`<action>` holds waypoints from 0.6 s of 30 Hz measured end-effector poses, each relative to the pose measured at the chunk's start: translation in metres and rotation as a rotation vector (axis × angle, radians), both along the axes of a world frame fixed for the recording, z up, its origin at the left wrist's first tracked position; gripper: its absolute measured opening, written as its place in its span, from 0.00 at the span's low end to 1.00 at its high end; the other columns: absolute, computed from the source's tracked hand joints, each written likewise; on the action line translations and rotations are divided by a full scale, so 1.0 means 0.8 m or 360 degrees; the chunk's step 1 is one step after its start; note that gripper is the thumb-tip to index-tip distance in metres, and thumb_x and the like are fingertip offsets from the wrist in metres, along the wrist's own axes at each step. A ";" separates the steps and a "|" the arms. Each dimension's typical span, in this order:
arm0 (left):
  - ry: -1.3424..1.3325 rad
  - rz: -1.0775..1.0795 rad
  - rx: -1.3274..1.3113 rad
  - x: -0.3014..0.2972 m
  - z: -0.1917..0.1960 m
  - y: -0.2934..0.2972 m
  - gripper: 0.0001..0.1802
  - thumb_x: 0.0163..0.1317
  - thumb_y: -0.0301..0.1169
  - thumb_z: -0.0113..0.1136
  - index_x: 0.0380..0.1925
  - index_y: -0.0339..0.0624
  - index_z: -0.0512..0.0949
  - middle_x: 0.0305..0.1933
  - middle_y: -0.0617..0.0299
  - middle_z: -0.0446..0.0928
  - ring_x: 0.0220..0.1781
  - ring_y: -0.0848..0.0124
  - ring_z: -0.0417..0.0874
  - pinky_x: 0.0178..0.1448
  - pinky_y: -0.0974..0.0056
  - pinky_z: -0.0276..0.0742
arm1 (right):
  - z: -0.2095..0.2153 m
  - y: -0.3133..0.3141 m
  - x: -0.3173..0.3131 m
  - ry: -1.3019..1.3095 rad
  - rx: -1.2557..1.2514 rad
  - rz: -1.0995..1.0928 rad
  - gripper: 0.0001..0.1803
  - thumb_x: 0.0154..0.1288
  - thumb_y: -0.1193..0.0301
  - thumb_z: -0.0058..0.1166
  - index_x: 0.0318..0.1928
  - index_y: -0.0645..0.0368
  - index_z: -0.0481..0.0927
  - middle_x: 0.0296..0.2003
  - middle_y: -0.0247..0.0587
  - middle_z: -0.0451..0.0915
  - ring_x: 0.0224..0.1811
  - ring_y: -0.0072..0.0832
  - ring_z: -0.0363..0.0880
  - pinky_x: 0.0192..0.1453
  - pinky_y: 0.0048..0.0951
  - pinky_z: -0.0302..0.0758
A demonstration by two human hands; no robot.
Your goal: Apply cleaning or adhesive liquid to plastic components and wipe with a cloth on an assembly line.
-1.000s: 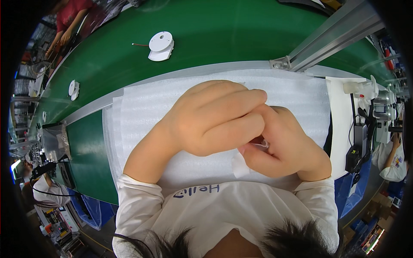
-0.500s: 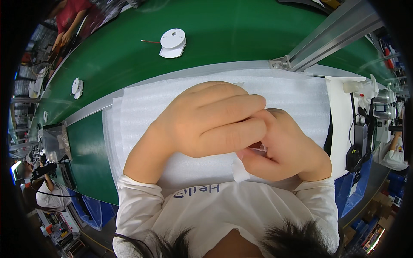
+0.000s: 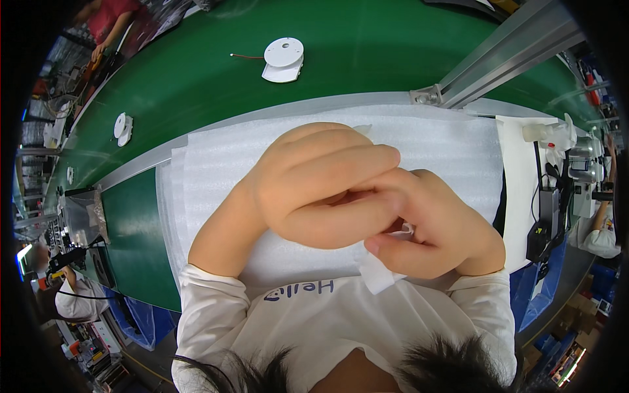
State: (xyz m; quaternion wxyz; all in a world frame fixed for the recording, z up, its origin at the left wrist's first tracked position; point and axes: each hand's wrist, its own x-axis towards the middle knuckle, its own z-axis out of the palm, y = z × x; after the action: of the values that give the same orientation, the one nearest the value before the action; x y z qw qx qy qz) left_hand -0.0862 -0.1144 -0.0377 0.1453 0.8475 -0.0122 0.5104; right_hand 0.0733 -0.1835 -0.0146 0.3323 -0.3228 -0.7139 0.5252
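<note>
Over the white foam sheet (image 3: 452, 144), my two hands meet at chest height. My left hand (image 3: 321, 187) is closed, its fingers curled over and in front of the fingers of my right hand (image 3: 442, 226). The right hand is closed too, with its thumb bent inward. A limp white slip (image 3: 379, 275) sticks out below the right thumb, and a small white loop (image 3: 407, 229) shows in the gap between the hands. Beyond the left knuckles peeks a pale translucent corner (image 3: 362, 130). My fingers hide whatever else is gripped.
A green conveyor belt (image 3: 393, 52) runs past the far side. It carries a round white housing (image 3: 284, 52) with a red wire, and another white housing (image 3: 122, 129). A metal post (image 3: 504, 56) rises at far right. Black adapters (image 3: 545, 223) lie at right. Other people work nearby.
The white housings on the belt have slid to the right. My left forefinger has dropped slightly, widening the gap between the fingers. More of the white slip shows, lower and further right.
</note>
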 end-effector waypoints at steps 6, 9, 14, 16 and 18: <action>0.0149 -0.0003 0.0062 -0.005 -0.003 0.002 0.11 0.38 0.24 0.58 0.26 0.34 0.74 0.37 0.46 0.75 0.28 0.58 0.76 0.28 0.63 0.74 | -0.005 0.000 0.004 -0.0179 0.0027 0.0035 0.14 0.45 0.78 0.48 0.35 0.63 0.62 0.14 0.37 0.65 0.13 0.33 0.66 0.17 0.28 0.61; 0.0110 0.0027 0.0101 -0.007 -0.005 0.003 0.11 0.37 0.25 0.59 0.24 0.34 0.73 0.37 0.47 0.75 0.28 0.58 0.77 0.29 0.62 0.74 | 0.002 0.000 -0.001 -0.0065 -0.0067 -0.0009 0.14 0.45 0.78 0.48 0.34 0.64 0.61 0.14 0.37 0.66 0.13 0.33 0.66 0.18 0.28 0.62; 0.0021 0.0099 0.0234 -0.009 -0.006 0.004 0.14 0.31 0.28 0.61 0.22 0.37 0.70 0.31 0.54 0.72 0.23 0.64 0.72 0.23 0.67 0.68 | 0.011 -0.001 0.000 0.0001 -0.0279 0.0160 0.20 0.45 0.79 0.47 0.42 0.64 0.63 0.14 0.35 0.65 0.13 0.28 0.65 0.17 0.25 0.61; 0.0004 0.0090 0.0201 -0.012 -0.003 -0.003 0.14 0.30 0.28 0.61 0.20 0.37 0.70 0.30 0.53 0.72 0.23 0.64 0.73 0.23 0.67 0.68 | 0.009 -0.001 0.002 0.0044 -0.0345 0.0194 0.23 0.45 0.79 0.47 0.46 0.64 0.63 0.14 0.34 0.65 0.12 0.26 0.64 0.17 0.24 0.60; 0.0283 0.0204 -0.0201 -0.024 0.013 -0.011 0.10 0.35 0.25 0.60 0.19 0.38 0.68 0.27 0.53 0.72 0.23 0.65 0.72 0.24 0.67 0.68 | 0.008 0.000 0.001 0.0210 -0.0373 0.0234 0.24 0.47 0.81 0.48 0.49 0.62 0.65 0.13 0.33 0.64 0.12 0.23 0.62 0.17 0.22 0.59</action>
State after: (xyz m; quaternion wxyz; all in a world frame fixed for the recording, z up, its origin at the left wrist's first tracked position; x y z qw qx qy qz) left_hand -0.1055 -0.1232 -0.0273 0.1660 0.8775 0.0871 0.4414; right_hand 0.0742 -0.1831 -0.0081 0.2991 -0.2711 -0.6460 0.6479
